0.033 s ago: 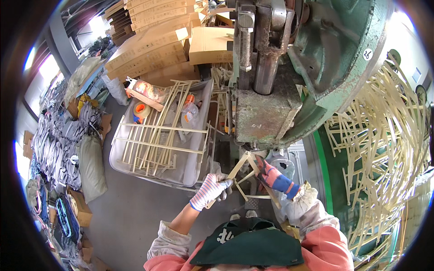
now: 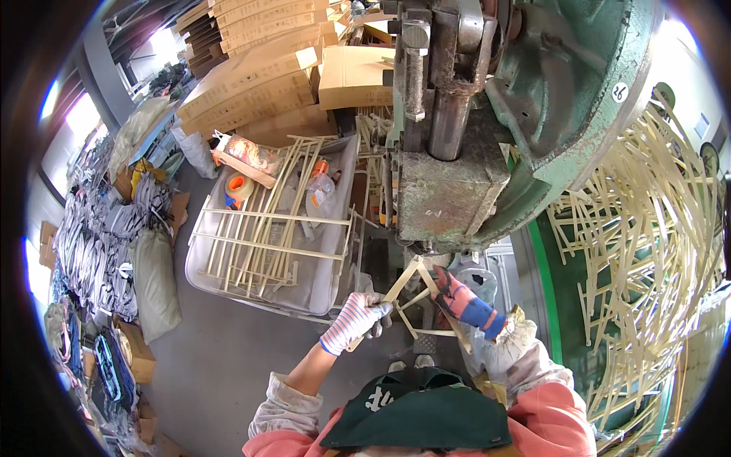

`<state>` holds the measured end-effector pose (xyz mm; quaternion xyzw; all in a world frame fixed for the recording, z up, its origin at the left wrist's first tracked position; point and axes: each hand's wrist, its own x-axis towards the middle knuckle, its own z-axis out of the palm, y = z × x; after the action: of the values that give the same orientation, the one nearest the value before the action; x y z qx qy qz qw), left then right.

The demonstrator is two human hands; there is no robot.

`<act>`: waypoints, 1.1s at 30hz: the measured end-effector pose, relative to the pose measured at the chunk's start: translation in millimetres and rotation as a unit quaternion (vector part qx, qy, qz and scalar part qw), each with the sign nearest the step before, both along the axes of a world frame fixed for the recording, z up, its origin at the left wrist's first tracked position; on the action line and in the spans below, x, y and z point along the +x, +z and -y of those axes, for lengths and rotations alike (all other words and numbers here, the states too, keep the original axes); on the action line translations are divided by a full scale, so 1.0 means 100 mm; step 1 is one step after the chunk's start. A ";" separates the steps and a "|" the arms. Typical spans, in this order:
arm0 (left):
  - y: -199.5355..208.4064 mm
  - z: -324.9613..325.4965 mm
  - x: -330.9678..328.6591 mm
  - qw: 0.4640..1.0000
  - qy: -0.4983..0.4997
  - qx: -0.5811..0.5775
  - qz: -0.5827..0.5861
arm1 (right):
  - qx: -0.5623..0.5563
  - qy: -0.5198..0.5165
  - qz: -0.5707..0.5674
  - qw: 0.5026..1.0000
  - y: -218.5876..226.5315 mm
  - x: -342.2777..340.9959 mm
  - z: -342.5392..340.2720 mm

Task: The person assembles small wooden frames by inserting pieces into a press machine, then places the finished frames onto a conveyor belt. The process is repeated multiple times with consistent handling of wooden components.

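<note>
A cream frame of flat strips (image 2: 397,285), joined into an upside-down V with thinner crossbars, has its peak right beneath the head of a worn green press (image 2: 449,194). My left hand (image 2: 356,321), in a striped knit glove with grey fingertips, is closed around the frame's left leg. On the other leg, my right hand (image 2: 466,303), in a red and blue glove with dark fingers, has its grip; some of its fingers are hidden behind the strip. Whether the peak touches the tooling under the press head cannot be made out.
To the left stands a white bin (image 2: 335,274) with cream strips laid across it, holding a tape roll (image 2: 238,186) and a plastic bottle (image 2: 320,193). A large heap of cream frames (image 2: 640,259) fills the right side. Cardboard boxes (image 2: 251,84) are stacked behind; a stuffed sack (image 2: 154,282) lies far left.
My right hand has shifted very slightly down and to the right on the frame's leg. The left hand, the frame and the press look the same.
</note>
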<state>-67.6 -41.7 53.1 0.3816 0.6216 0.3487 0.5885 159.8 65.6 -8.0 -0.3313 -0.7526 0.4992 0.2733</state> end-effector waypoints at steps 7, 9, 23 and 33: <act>-0.08 -0.04 -0.16 0.998 -0.019 0.001 0.060 | -0.365 0.005 0.046 0.930 0.03 0.23 0.12; -0.08 -0.04 -0.19 0.997 -0.009 0.009 0.074 | -0.350 -0.010 0.063 0.935 0.03 0.25 0.09; -0.07 -0.08 -0.27 0.996 -0.019 0.001 0.091 | -0.326 -0.020 0.117 0.938 0.27 0.26 0.02; -0.02 -0.11 -0.29 0.997 -0.023 -0.021 0.073 | -0.331 -0.025 0.073 0.940 0.24 0.26 0.05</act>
<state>-96.3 -30.7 50.9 0.3566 0.5754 0.3490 0.6480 185.8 60.9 15.8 -0.4570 -0.5541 0.6878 0.1050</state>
